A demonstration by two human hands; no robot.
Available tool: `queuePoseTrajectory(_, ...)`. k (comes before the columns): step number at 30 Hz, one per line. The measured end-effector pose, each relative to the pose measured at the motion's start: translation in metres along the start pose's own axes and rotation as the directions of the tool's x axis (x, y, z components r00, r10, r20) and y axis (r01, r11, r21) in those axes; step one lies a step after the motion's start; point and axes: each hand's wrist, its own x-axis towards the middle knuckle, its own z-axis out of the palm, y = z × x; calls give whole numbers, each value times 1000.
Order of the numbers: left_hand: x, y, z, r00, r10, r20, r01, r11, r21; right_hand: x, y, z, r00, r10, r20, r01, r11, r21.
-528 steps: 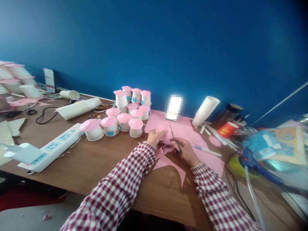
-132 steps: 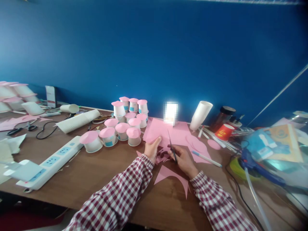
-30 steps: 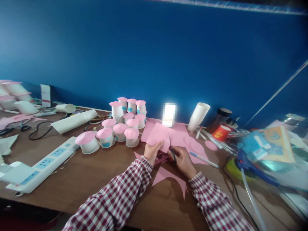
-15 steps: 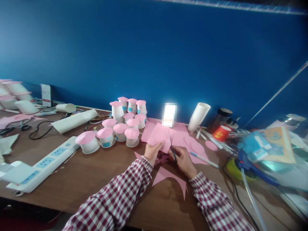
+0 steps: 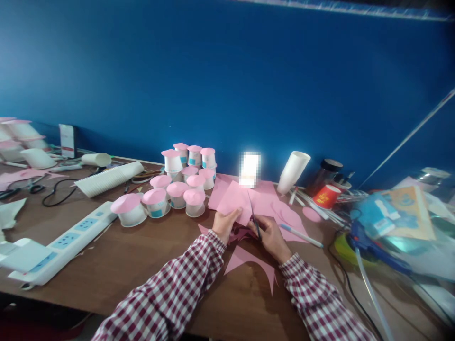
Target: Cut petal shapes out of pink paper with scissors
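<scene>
My left hand [image 5: 226, 224] is closed on a sheet of pink paper [image 5: 232, 199], its thumb lying on top. In my right hand [image 5: 272, 235] is a pair of scissors [image 5: 253, 215], fingers wrapped round the handles and blades pointing away from me along the sheet's right edge. Whether the blades are parted is hard to make out. Under the held sheet lie more pink sheets [image 5: 267, 194]. A curved pink offcut [image 5: 249, 260] rests on the table between my forearms. A pen with a blue end [image 5: 301, 235] lies right of my right hand.
Several white paper cups with pink tops [image 5: 156, 202] stand left of my hands. A power strip [image 5: 67, 241] and a sleeve of stacked cups [image 5: 109, 179] lie further left. On the right are a white cup stack [image 5: 294, 172], a red cup [image 5: 327, 196] and a blue glue gun [image 5: 377, 248].
</scene>
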Motion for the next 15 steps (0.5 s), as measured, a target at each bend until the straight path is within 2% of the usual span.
queuePoseTrajectory(4,-3,2,1,999,37,18,-36,999,-21,0,1,-1,1000,2,0,-2,1000,-3)
queuePoseTrajectory(15,-2,2,0,999,35,19,-34,999,-19,0,4,-1,1000,22,4,-22,1000,21)
